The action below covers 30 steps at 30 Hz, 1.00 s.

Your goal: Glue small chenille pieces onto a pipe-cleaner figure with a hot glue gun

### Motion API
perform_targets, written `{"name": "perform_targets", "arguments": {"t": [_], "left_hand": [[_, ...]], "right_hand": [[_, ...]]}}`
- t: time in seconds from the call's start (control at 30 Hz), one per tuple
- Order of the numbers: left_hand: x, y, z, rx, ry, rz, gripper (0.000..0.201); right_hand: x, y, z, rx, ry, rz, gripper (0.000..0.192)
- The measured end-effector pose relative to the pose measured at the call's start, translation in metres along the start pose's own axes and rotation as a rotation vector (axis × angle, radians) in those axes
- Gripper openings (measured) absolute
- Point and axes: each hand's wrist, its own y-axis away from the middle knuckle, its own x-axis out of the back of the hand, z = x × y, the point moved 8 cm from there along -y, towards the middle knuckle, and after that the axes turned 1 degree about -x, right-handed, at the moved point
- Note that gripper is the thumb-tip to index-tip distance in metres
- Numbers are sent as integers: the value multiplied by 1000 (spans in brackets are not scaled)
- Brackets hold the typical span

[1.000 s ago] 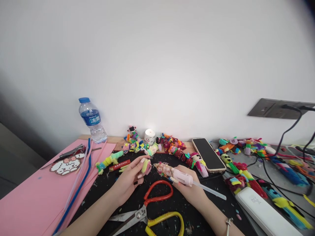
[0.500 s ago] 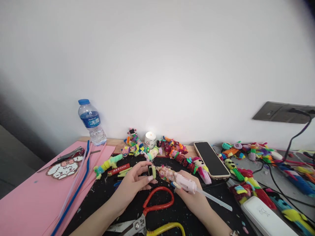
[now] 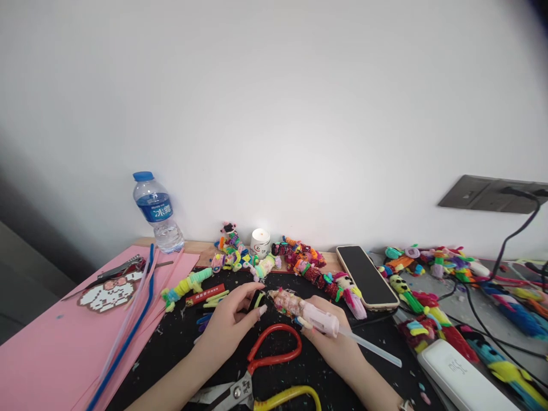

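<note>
Gripping a pale pink glue gun (image 3: 319, 321) with a clear glue stick trailing out behind it, the right hand (image 3: 331, 342) is wrapped closed round the body, nozzle end pointing left, and that nozzle end is crusted with multicoloured bits. Opposite it, the left hand (image 3: 233, 319) pinches a small green-and-black fuzzy coil (image 3: 259, 299) between thumb and fingertips, the other fingers loosely curled; the coil sits just beside the gun's tip, and whether they touch I cannot tell. Both hands hover low over the black work mat (image 3: 180, 337), speckled with scraps. Just in front of them lie large scissors with one red and one yellow handle (image 3: 265, 371), blades pointing left. Off to the left, pink foam sheets (image 3: 47, 354) carry a blue pipe cleaner (image 3: 128, 337), with a clear water bottle with a blue cap (image 3: 157, 212) behind. Along the wall runs a row of colourful pipe-cleaner figures (image 3: 299, 264), a small white candle jar (image 3: 260, 242) and a dark smartphone (image 3: 366, 276).
</note>
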Motion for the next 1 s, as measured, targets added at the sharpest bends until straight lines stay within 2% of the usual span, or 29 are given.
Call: {"name": "perform_targets", "arguments": {"t": [0.33, 0.7, 1.0], "left_hand": [[-8, -2, -6, 49, 71, -63, 42], [-6, -1, -6, 42, 114, -41, 37], [-5, -1, -4, 38, 69, -31, 36]], "right_hand": [[-5, 2, 0, -10, 74, -48, 18], [-4, 4, 2, 8, 156, -39, 21], [-5, 4, 7, -21, 159, -44, 18]]}}
